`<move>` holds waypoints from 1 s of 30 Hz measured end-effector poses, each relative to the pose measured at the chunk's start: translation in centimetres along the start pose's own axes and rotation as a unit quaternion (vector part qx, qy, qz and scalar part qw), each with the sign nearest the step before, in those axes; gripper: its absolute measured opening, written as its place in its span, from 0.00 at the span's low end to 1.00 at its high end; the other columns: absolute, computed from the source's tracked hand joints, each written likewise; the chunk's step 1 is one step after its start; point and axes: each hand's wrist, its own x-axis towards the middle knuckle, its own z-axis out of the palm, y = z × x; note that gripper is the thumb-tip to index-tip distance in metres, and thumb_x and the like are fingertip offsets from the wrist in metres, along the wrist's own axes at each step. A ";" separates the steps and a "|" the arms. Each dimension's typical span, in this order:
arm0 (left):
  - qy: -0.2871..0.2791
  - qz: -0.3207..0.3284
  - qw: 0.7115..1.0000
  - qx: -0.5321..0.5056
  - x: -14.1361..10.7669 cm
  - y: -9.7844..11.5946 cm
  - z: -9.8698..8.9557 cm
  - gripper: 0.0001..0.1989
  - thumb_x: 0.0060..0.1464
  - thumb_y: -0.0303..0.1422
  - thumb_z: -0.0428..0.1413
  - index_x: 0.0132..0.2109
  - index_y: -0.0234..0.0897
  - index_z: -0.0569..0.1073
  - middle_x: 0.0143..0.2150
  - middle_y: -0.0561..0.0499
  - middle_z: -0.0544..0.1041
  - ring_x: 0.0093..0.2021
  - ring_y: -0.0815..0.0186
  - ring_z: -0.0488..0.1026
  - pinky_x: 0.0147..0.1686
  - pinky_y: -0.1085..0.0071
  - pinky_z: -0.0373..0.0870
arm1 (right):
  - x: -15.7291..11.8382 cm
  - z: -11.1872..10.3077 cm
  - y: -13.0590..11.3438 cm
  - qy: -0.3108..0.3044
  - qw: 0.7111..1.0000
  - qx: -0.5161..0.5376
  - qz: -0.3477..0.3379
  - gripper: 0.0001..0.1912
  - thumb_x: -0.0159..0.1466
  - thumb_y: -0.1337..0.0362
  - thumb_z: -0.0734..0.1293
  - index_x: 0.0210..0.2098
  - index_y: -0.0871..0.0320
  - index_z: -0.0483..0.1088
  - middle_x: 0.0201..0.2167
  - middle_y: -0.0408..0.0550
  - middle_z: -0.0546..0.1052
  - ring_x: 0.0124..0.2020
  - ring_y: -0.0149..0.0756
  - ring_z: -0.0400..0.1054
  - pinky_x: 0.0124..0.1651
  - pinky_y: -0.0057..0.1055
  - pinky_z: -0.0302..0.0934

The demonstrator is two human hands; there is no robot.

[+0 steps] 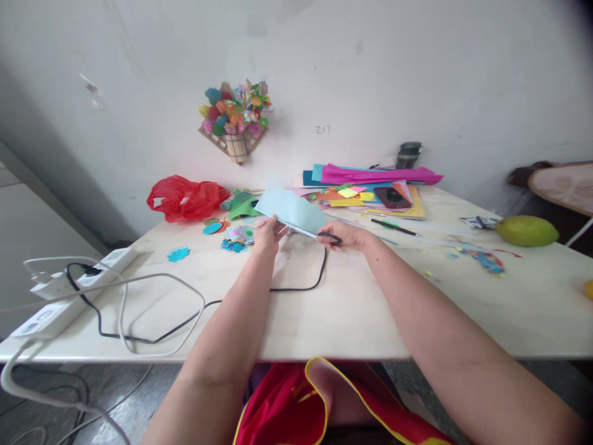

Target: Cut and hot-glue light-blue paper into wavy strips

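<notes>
The garment which is worn is red, and a narrow yellow trim follows its wavy edge. Both forearms are bare.

A broad desk with a smooth, cream-white top stands against the wall, and along its left side lies a long white plastic power strip, with a thin black cable and a looping white cable trailing across the surface. Toward the back left I see a crumpled, translucent red plastic bag, with a scalloped bright-blue cutout lying nearer the front edge. Over on the right are a layered pile of multicoloured sheets, a slim black pen, a plump yellow-green oval fruit and a small multicoloured patterned heap.
</notes>
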 end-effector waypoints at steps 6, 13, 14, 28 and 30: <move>0.017 -0.002 1.000 0.002 0.3 0.1 -0.1 0.07 0.45 0.28 0.58 0.28 0.34 0.66 0.22 0.52 0.72 0.23 0.67 0.73 0.27 0.69 0.73 | 0.0 -0.3 0.1 -0.015 1.000 0.003 0.006 0.13 0.52 0.60 0.69 0.30 0.64 0.69 0.15 0.39 0.67 0.11 0.19 0.53 0.13 0.20 0.42; 0.018 0.004 1.000 0.014 0.0 0.5 -0.1 0.08 0.44 0.28 0.60 0.27 0.33 0.66 0.22 0.53 0.72 0.23 0.69 0.72 0.28 0.70 0.73 | -0.2 -0.4 0.1 -0.018 1.000 -0.008 0.010 0.13 0.53 0.59 0.68 0.30 0.64 0.68 0.16 0.40 0.68 0.11 0.19 0.54 0.13 0.20 0.44; 0.018 0.002 1.000 0.017 0.0 0.5 -0.1 0.08 0.44 0.28 0.60 0.27 0.33 0.66 0.21 0.53 0.72 0.23 0.69 0.72 0.29 0.70 0.73 | -0.2 -0.4 0.0 -0.018 1.000 -0.010 0.009 0.13 0.53 0.58 0.68 0.30 0.64 0.68 0.16 0.40 0.68 0.11 0.19 0.54 0.13 0.20 0.44; 0.011 -0.007 1.000 0.017 0.0 -0.1 0.1 0.09 0.44 0.28 0.59 0.26 0.34 0.64 0.20 0.54 0.70 0.23 0.68 0.72 0.28 0.69 0.72 | -0.4 0.3 -0.6 -0.017 1.000 0.010 0.006 0.12 0.55 0.59 0.67 0.29 0.63 0.66 0.15 0.39 0.66 0.11 0.20 0.53 0.14 0.21 0.47; 0.010 -0.008 1.000 0.017 0.0 -0.1 0.1 0.10 0.44 0.28 0.60 0.26 0.34 0.64 0.20 0.54 0.70 0.23 0.68 0.72 0.29 0.69 0.73 | -0.4 0.2 -0.5 -0.017 1.000 0.010 0.005 0.12 0.54 0.59 0.67 0.29 0.64 0.66 0.15 0.39 0.66 0.11 0.20 0.53 0.14 0.21 0.46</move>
